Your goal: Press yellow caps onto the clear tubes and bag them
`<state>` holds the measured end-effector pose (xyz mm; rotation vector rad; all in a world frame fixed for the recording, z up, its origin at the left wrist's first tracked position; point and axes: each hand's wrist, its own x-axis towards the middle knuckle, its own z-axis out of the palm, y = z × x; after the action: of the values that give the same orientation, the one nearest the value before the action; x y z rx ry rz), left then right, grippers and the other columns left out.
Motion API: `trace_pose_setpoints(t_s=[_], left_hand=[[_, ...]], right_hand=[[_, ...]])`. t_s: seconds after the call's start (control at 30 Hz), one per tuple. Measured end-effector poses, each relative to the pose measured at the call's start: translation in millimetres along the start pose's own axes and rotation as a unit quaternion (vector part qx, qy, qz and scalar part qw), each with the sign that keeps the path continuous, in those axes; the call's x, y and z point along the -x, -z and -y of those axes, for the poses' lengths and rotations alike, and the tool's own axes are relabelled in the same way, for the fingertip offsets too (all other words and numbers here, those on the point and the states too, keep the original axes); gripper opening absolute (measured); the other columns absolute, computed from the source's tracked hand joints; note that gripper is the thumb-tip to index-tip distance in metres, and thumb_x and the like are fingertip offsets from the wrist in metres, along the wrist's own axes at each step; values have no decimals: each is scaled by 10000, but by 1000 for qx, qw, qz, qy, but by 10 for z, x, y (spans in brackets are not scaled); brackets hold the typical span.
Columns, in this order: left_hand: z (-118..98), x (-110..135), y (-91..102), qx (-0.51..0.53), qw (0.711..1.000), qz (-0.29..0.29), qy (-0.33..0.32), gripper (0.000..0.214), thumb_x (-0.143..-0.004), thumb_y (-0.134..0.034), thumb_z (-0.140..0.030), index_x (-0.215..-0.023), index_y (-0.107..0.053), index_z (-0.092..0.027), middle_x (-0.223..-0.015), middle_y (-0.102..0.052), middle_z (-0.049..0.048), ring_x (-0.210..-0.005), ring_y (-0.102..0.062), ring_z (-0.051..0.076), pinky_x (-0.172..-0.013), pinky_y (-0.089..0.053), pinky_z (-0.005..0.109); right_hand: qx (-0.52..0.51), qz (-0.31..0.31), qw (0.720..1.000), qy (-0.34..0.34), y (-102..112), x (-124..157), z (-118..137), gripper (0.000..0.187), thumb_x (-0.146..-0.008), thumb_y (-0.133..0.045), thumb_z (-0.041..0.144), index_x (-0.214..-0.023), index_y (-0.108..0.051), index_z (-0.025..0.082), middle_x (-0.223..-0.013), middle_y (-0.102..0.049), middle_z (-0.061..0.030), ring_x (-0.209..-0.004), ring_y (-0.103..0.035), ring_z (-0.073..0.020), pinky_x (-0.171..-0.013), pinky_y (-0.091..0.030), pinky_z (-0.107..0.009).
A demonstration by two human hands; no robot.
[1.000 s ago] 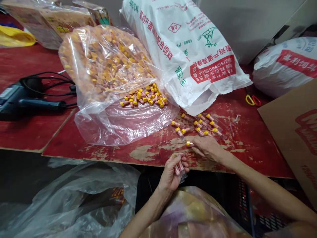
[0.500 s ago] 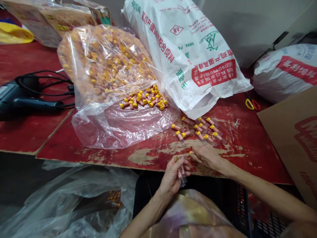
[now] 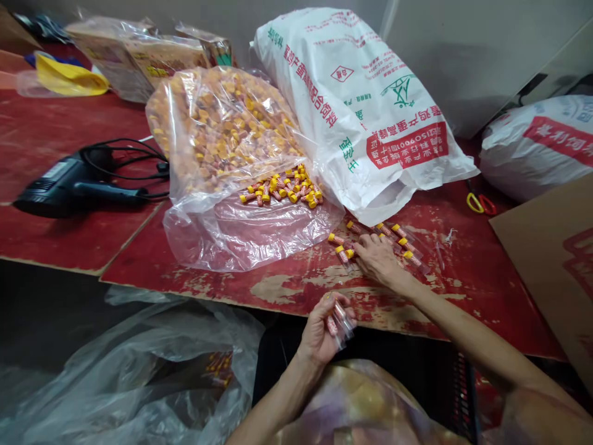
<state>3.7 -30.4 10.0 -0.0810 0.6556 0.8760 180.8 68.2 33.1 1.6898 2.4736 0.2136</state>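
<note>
My left hand (image 3: 322,327) is closed around a few small clear plastic tubes (image 3: 340,321) with reddish-pink filling, just in front of the table's edge. Clear film sleeves extend past their lower ends. Farther forward, my right hand (image 3: 380,259) reaches over the yellow-capped tubes (image 3: 410,250) lying loose in clear sleeves on the red table. Its fingers are bent downward and apart, touching the pile; their tips are partly hidden. One capped tube (image 3: 341,256) lies just left of these fingers.
A big clear bag (image 3: 222,123) of yellow-capped tubes spills some onto its mouth. Beside it lies a white printed sack (image 3: 352,111). A heat gun (image 3: 83,185) rests left; scissors (image 3: 479,203) and a cardboard box (image 3: 546,247) are right. Plastic sheeting (image 3: 152,371) hangs below the table (image 3: 194,290).
My right hand has moved forward from beside my left hand to the loose tubes. My left hand keeps its tubes, now turned more into view. The camera view has shifted left.
</note>
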Motion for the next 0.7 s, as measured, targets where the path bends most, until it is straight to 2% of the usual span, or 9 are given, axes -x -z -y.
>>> trace_pose_setpoints(t_s=[0.07, 0.13, 0.23, 0.33, 0.4, 0.47, 0.57, 0.7], left_hand=[[-2, 1, 38, 12, 1000, 8, 11, 292, -602, -804, -305, -762, -647, -118, -764, -633, 38, -629, -621, 148, -566, -540, 276], [-5, -5, 72, 15, 1000, 18, 11, 284, -618, -795, -308, -770, -652, -116, -776, -635, 42, -635, -623, 148, -565, -543, 272], [-11, -28, 96, 4, 999, 38, -1, 271, -628, -793, -294, -779, -654, -117, -802, -643, 41, -642, -627, 146, -562, -546, 269], [-7, -61, 85, -3, 999, 50, -4, 245, -632, -786, -258, -781, -648, -119, -812, -647, 39, -642, -633, 147, -566, -553, 273], [-2, -78, 70, -3, 999, 53, 2, 227, -651, -764, -243, -801, -646, -120, -816, -650, 45, -644, -642, 154, -572, -554, 277], [1, -88, 53, -4, 998, 54, 9, 219, -679, -731, -233, -845, -646, -118, -821, -654, 57, -648, -652, 165, -574, -553, 282], [-11, -104, 25, 2, 998, 55, 17, 232, -710, -688, -218, -911, -643, -110, -828, -657, 69, -654, -657, 173, -575, -549, 285], [-29, -143, -15, 26, 998, 55, 20, 270, -727, -659, -198, -976, -630, -99, -875, -664, 84, -709, -666, 183, -603, -552, 289]], right_hand=[[18, 23, 1000, 12, 26, -72, -19, 242, -909, -421, 229, -966, -630, 122, -1107, -575, -162, -922, -471, -243, -746, -294, -348], [12, 35, 999, 16, 112, -30, -41, 261, -920, -407, 255, -970, -619, 111, -1097, -592, -166, -903, -501, -231, -727, -295, -328], [-32, 78, 996, 10, 270, 199, -122, 319, -952, -359, 340, -951, -609, 141, -872, -647, -104, -723, -541, -177, -619, -267, -284], [-62, 167, 984, 28, 328, 460, -156, 335, -938, -378, 358, -791, -616, 172, -651, -623, -52, -562, -518, -141, -549, -217, -274], [-63, 214, 974, 39, 285, 564, -107, 307, -901, -419, 301, -699, -609, 168, -594, -607, -57, -530, -517, -140, -538, -222, -273], [-67, 237, 968, 42, 206, 598, -21, 269, -866, -433, 239, -690, -617, 154, -590, -612, -74, -520, -523, -151, -533, -241, -278], [-95, 238, 966, 32, 88, 578, 81, 225, -836, -431, 184, -768, -638, 128, -614, -629, -91, -522, -541, -162, -533, -275, -284], [-138, 229, 964, 5, -19, 612, 32, 217, -827, -444, 209, -807, -650, 144, -701, -669, -106, -607, -599, -193, -574, -364, -288]])
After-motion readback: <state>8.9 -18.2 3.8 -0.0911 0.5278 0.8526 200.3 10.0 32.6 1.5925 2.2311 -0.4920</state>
